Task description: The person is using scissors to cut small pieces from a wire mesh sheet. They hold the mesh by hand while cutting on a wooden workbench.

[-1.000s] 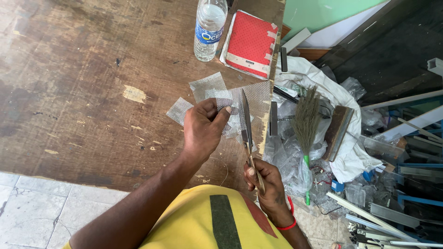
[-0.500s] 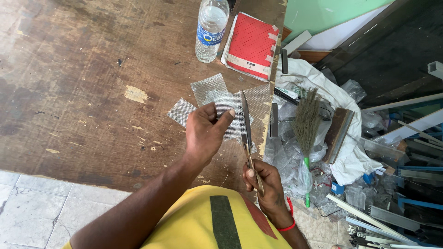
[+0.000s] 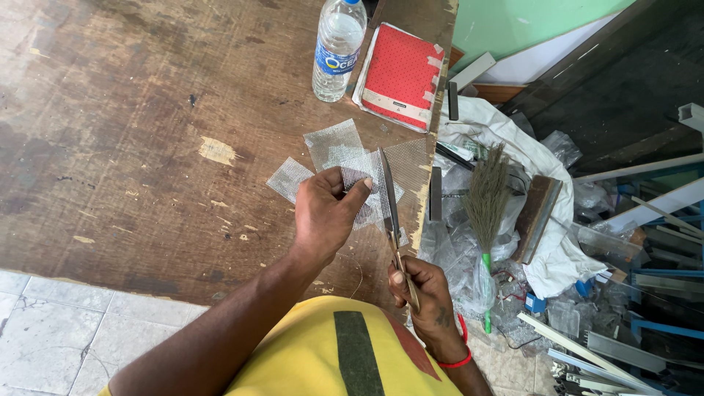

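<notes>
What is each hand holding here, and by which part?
The left hand pinches a piece of grey mesh at its near edge. The right hand grips scissors by the handles, blades against the mesh.

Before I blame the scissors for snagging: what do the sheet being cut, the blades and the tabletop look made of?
The sheet in the left hand looks like fine woven mesh, pale grey and see-through; fibreglass or wire, I cannot tell. The scissors in the right hand look like dull bare steel, long and dark grey. The table looks like worn brown wood board, scratched, with chipped edges.
</notes>
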